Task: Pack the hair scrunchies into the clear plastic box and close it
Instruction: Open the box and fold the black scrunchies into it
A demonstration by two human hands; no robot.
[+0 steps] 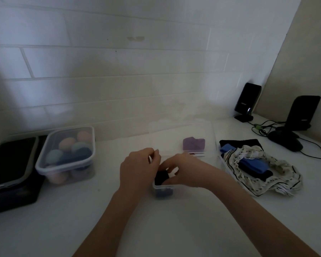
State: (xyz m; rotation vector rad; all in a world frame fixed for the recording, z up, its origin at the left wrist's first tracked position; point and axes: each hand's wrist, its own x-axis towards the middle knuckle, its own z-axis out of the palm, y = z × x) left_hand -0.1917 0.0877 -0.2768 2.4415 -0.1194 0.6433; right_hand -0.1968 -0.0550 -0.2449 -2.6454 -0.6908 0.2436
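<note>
The clear plastic box (215,143) stands open in the middle of the white counter, its lid tilted up behind it. A purple scrunchie (194,144) lies in its back right corner. My right hand (187,170) pinches a black scrunchie (161,177) down in the box's front left corner. My left hand (137,168) is at the box's left wall, fingers curled over the rim. A pile of loose scrunchies (258,169), white patterned, blue and black, lies just right of the box.
A closed clear container (67,154) of coloured sponges stands at the left, beside a black case (11,175). Two black speakers (247,101) and a mouse (285,142) with cables occupy the back right corner. A tiled wall runs behind.
</note>
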